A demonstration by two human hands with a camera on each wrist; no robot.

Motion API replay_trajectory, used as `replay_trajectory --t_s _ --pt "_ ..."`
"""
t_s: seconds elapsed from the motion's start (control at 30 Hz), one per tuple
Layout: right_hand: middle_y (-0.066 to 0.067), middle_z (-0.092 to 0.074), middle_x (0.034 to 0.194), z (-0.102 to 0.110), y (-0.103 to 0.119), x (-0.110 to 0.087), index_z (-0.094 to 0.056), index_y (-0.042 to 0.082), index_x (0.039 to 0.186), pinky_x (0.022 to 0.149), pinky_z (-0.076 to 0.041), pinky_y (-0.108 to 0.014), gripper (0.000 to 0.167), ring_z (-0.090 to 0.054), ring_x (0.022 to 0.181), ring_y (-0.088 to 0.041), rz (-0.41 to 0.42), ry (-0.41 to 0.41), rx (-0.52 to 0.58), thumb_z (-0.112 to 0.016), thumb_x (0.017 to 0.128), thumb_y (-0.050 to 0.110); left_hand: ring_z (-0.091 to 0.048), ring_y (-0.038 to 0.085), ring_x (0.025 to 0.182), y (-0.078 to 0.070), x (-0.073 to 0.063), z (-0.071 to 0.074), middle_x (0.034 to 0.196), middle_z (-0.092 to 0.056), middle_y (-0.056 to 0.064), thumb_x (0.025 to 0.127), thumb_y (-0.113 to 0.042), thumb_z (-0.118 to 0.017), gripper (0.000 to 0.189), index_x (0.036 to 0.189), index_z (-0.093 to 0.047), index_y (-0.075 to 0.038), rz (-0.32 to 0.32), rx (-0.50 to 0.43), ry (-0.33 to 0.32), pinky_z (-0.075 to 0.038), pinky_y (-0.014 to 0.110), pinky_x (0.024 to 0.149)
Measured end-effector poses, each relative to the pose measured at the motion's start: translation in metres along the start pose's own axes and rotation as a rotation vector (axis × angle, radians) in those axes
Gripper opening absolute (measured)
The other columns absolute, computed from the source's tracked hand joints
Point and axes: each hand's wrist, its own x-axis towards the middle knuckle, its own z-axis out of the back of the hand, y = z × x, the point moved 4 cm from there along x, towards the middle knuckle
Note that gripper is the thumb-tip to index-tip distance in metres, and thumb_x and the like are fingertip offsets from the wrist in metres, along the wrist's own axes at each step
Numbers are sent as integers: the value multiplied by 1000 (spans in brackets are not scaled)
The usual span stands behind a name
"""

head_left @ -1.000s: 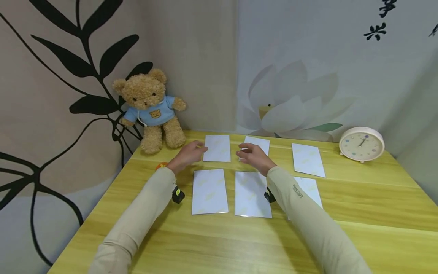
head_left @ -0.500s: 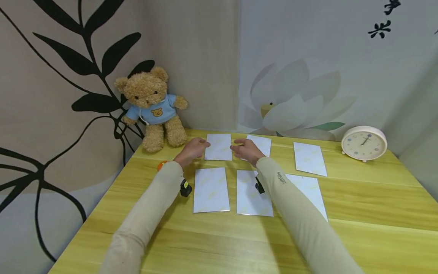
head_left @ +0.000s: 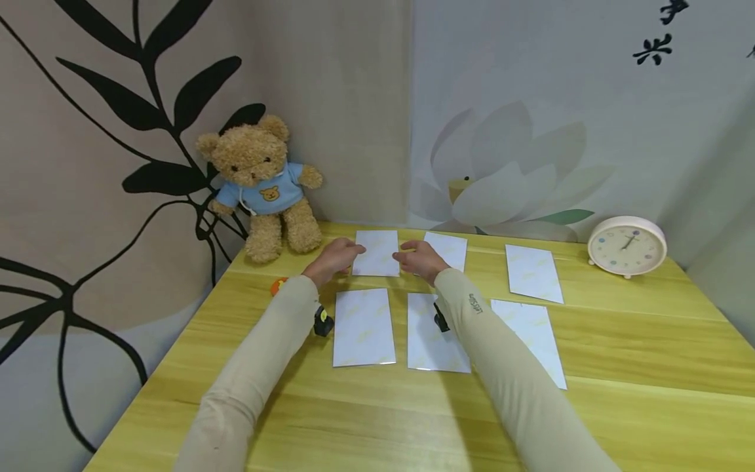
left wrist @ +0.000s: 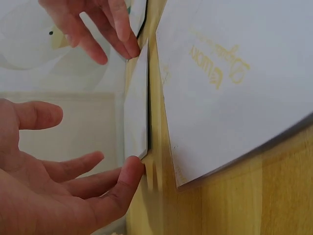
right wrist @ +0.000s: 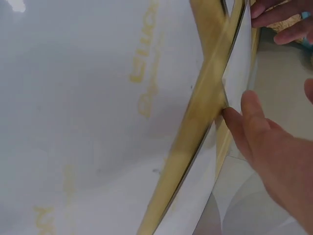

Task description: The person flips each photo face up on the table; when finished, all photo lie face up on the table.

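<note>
Left hand (head_left: 333, 257) and right hand (head_left: 422, 259) now closer together, at the back-left card's (head_left: 377, 252) sides, fingers apart.

Table (head_left: 354, 419) carrying two rows of cards (head_left: 376, 254)

The yellowish wooden table is bearing a back left card (head_left: 376, 254) and a back middle card (head_left: 451, 249) near each other, with a back right card (head_left: 533, 274) sitting farther off. A front left card (head_left: 364, 326), front middle card (head_left: 433, 351) and front right card (head_left: 535, 328) are lying in line. A bear (head_left: 262, 196) is resting at the rear left, a clock (head_left: 626, 248) is standing at the rear right, and an orange thing (head_left: 278, 286), partly hidden, is lying near the bear.
</note>
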Motion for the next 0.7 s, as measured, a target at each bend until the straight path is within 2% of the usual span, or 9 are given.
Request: replay_trajectory --t_s 0.07,0.27,0.33,0.5,0.6,0.7 --pt "-22 -44 154 0 0 1 -32 -3 153 118 -40 -42 61 -50 139 -36 -9 -3 -5 -56 103 21 -51 30 121 -1 0 -1 150 -44 14 102 -42 -50 63 152 -37 -6 7 -1 -3 -47 45 102" --pt "-20 -48 151 0 1 0 -33 0 154 117 -41 -42 60 -55 135 -33 -19 -27 -40 -56 103 22 -47 32 136 -1 1 -2 155 -40 14 103 -40 -50 60 150 -39 -4 -14 -41 -12 -49 46 105" --pt "-22 -53 144 -2 2 -1 -33 1 154 116 -43 -41 61 -57 130 -33 -12 -33 -54 -56 103 23 -47 32 137 -1 2 -1 154 -41 15 104 -38 -49 57 149 -40 -3 -33 -65 -17 -50 45 105" --pt "-21 -48 150 -5 4 -3 -33 4 156 112 -47 -45 60 -48 139 -35 5 -27 -43 -55 103 22 -52 34 129 -2 3 3 145 -48 20 105 -23 -49 48 146 -45 2 -105 -130 -62 -50 46 105" --pt "-17 -36 160 -8 5 -4 -32 6 157 111 -47 -50 59 -37 148 -36 8 -17 -28 -53 104 21 -57 36 123 -3 3 5 139 -54 23 102 -12 -52 42 141 -51 4 -152 -136 -115 -51 47 104" --pt "-17 -33 162 -11 7 -6 -31 10 158 110 -47 -52 60 -36 149 -35 16 -14 -50 -54 104 23 -62 32 112 -3 3 6 132 -58 23 99 -3 -57 37 134 -57 5 -178 -162 -173 -52 49 102"
